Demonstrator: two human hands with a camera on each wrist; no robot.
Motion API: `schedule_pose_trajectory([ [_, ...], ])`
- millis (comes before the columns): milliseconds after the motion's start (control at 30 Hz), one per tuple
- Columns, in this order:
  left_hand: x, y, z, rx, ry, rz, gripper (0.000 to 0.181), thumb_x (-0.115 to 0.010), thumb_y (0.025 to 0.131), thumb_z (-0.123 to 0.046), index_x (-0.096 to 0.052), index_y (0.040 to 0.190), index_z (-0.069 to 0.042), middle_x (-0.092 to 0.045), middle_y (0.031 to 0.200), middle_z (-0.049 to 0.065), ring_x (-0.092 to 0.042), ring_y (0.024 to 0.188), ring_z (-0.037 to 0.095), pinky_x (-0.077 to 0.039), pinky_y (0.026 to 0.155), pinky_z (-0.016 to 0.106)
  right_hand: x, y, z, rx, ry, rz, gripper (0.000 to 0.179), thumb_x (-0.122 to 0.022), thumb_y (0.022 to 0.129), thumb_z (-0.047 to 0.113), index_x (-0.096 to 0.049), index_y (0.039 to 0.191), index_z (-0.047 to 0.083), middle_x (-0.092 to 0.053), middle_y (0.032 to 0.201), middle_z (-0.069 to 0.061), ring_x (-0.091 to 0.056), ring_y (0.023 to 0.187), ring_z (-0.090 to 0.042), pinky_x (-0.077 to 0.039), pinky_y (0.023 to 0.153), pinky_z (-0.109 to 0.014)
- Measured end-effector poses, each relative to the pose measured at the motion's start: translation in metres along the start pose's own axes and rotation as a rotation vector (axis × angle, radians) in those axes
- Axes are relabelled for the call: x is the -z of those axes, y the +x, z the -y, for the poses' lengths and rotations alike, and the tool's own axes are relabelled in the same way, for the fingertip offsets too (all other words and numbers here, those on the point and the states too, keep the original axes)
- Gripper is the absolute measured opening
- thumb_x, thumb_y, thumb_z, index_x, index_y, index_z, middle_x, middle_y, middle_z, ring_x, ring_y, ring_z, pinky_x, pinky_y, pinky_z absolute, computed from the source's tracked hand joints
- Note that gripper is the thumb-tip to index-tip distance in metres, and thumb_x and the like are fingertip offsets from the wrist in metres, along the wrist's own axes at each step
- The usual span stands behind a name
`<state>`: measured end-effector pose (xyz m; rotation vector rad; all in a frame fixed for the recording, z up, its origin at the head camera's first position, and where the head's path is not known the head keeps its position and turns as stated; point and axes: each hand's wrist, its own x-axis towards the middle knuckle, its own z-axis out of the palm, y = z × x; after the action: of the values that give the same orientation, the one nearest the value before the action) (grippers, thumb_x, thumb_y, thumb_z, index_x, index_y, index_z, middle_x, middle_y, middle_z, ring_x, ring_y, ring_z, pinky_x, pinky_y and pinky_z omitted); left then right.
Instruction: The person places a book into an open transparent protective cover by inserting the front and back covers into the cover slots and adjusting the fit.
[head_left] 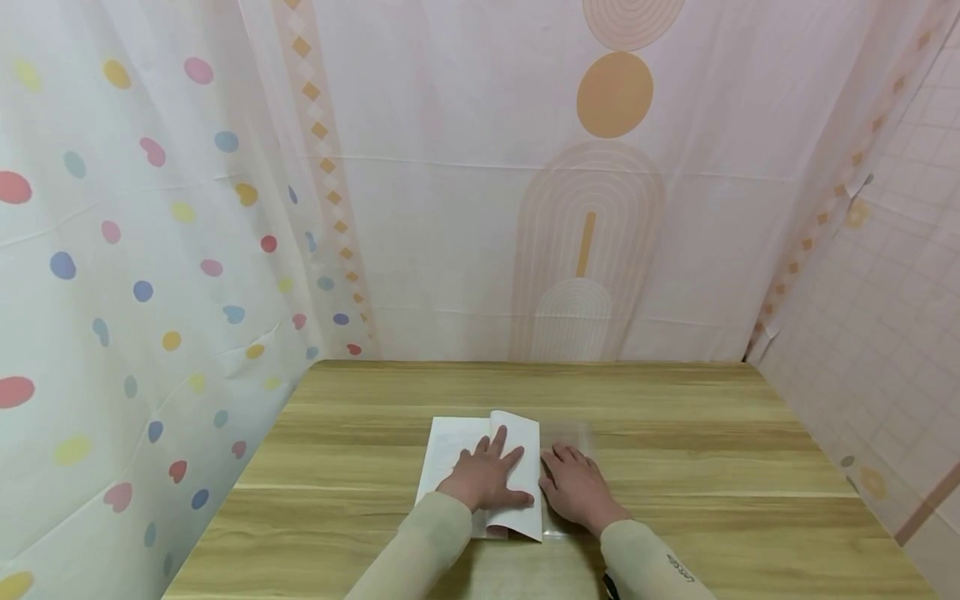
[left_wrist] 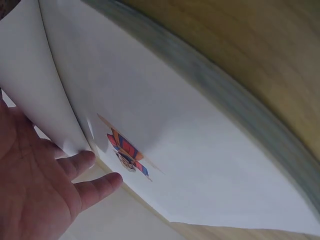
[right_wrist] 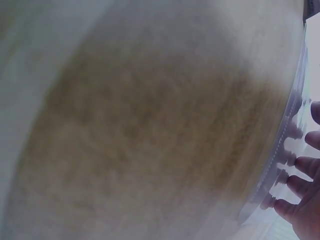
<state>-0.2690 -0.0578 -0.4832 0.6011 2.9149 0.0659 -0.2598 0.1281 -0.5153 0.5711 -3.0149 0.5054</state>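
Note:
A white booklet [head_left: 453, 437] lies spread on the table, one leaf [head_left: 517, 433] lifted and curved at its right side. My left hand [head_left: 487, 479], fingers spread, rests across that leaf. In the left wrist view, the left hand [left_wrist: 45, 185] is beside a white page [left_wrist: 200, 150] bearing a small red, blue and orange picture [left_wrist: 127, 152]. To the right of the booklet is a clear plastic sheet [head_left: 570, 432]. My right hand [head_left: 577, 492] lies on it, beside the leaf's edge. In the right wrist view, the right hand's fingertips [right_wrist: 284, 207] touch shiny clear plastic [right_wrist: 272, 170].
The wood-grain table [head_left: 675, 433] extends on all sides of the booklet. A patterned curtain [head_left: 450, 208] hangs behind it, a dotted curtain [head_left: 150, 333] at the left, and a checked curtain [head_left: 877, 333] at the right.

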Motion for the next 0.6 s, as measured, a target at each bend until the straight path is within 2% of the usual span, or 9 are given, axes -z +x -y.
schedule_pose_trajectory([
  [267,-0.0026,0.0016,-0.0012,0.008,0.014,-0.013,0.083,-0.061,0.083,-0.07,-0.045,0.151,-0.025,-0.023,0.162,0.012,-0.035,0.141,0.036,-0.039,0.104,0.057,0.0,-0.0013,0.0003,-0.003,0.008,0.001,0.043,-0.057,0.1,0.024,-0.056,0.136,0.0,-0.047,0.144,-0.025,-0.041,0.134,-0.045,-0.033,0.106,-0.062],
  [600,-0.0006,0.0018,-0.0052,0.022,-0.015,-0.013,0.081,-0.06,0.085,-0.068,-0.044,0.151,-0.024,-0.022,0.163,0.013,-0.035,0.141,0.037,-0.039,0.104,0.058,0.0004,-0.0008,0.0005,-0.002,0.006,0.0,0.043,-0.057,0.099,0.023,-0.056,0.136,0.001,-0.047,0.144,-0.025,-0.041,0.133,-0.045,-0.033,0.106,-0.063],
])
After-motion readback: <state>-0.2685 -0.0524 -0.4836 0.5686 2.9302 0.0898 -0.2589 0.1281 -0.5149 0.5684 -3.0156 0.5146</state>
